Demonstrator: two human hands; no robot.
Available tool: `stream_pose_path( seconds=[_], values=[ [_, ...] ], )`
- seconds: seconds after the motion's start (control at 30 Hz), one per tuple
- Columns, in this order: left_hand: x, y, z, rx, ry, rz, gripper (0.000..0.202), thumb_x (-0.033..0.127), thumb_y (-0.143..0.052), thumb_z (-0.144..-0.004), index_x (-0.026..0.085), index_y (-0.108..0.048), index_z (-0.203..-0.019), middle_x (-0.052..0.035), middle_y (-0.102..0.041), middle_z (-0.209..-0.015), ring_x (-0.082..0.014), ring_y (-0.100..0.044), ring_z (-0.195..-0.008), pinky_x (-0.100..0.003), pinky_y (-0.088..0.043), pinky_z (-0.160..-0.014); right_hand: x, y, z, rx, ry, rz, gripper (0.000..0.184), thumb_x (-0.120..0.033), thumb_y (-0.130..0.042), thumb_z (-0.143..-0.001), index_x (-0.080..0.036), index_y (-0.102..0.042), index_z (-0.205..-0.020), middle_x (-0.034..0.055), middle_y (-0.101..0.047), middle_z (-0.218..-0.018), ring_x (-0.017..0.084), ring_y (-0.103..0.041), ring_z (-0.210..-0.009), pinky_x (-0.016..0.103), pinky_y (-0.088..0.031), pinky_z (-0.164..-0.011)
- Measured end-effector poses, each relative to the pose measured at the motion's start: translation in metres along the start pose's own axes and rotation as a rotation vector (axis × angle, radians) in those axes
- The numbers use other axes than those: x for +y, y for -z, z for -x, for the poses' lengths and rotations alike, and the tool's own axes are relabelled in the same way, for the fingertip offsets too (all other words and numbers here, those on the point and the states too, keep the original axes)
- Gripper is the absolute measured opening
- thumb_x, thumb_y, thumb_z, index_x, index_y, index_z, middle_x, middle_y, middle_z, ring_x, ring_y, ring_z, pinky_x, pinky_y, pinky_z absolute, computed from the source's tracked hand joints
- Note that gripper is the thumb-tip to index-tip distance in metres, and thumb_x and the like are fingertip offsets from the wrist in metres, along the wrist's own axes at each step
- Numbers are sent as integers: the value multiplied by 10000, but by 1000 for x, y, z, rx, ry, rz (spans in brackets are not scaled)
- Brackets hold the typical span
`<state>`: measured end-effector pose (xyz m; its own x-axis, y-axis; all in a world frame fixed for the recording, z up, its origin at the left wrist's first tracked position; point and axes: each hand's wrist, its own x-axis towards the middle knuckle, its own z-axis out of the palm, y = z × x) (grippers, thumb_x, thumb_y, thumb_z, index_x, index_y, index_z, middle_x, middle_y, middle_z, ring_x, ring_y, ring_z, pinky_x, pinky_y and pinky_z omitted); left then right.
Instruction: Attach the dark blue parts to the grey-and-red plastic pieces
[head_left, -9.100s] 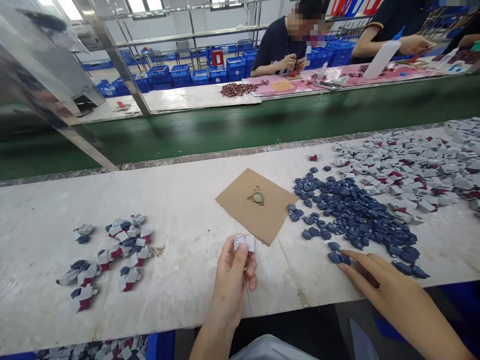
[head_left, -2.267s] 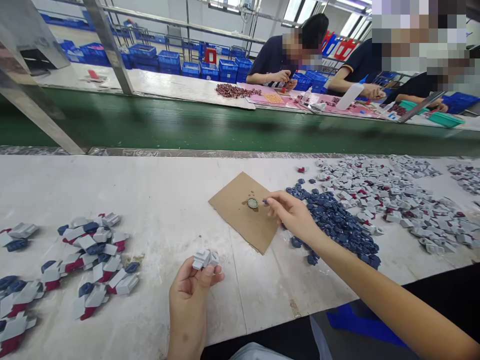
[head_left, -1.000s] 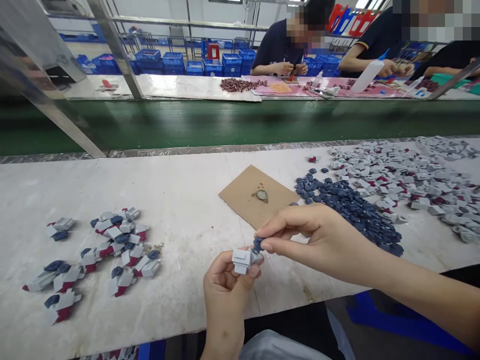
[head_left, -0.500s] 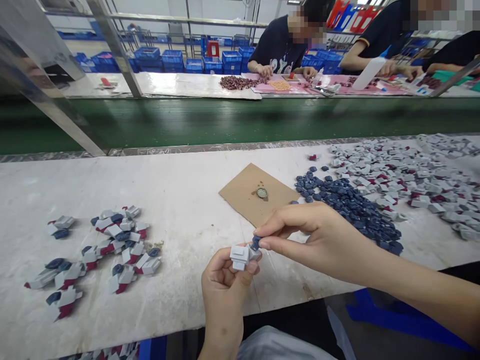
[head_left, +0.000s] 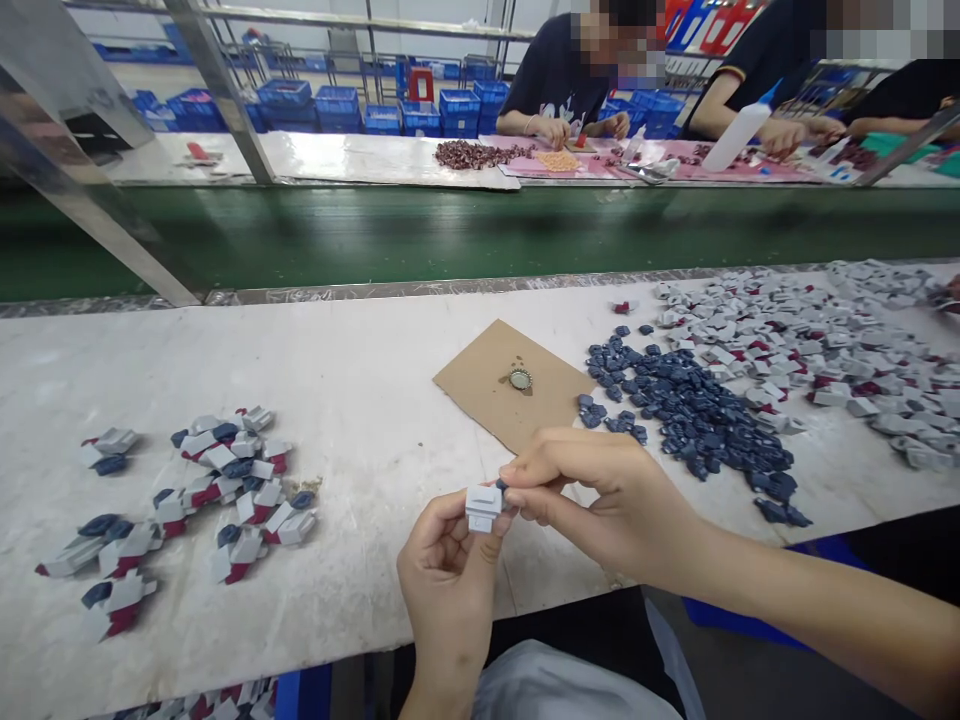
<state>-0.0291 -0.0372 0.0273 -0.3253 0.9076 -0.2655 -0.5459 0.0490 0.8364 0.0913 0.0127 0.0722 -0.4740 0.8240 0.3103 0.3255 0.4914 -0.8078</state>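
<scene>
While the left hand grips a grey block, the right pinches a blue piece.

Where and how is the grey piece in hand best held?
The grey piece is probably best taken by its flat-looking body faces, from lower left, where the left grip has it; the right grip and a blue piece crowd its right end.

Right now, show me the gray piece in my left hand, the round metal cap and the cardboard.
Gray piece (head_left: 482,505): head view, its camera-facing side.
Round metal cap (head_left: 520,379): head view, its middle.
Cardboard (head_left: 480,375): head view, bare patch beside the cap.
</scene>
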Motion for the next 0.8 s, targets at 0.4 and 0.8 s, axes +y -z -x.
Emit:
stream_pose_path(
  seconds=[0.4, 0.8],
  values=[
    [-3, -8, 1, -197, 155, -36, 116, 220, -762, -618, 186, -688, -701, 8, -704, -640, -103, -657, -621, -134, -504, -600, 3, 1, -38, 254, -444, -423, 445, -503, -313, -908, -185, -579, -1068, 67, -608, -998, 135, -593, -772, 299, -475, -727],
    [13, 40, -25, -72, -386, -1018, 147, 294, -677, -610, 339, -714, -745, 29, -717, -912, -303, -608, -978, -427, -425, -951, 65, 58, 18, 470, -467, -303, 487, -531, -288, -890, -164, -538, -1089, 91, -610, -1007, 151, -595, -799, 294, -468, -696]
  ],
)
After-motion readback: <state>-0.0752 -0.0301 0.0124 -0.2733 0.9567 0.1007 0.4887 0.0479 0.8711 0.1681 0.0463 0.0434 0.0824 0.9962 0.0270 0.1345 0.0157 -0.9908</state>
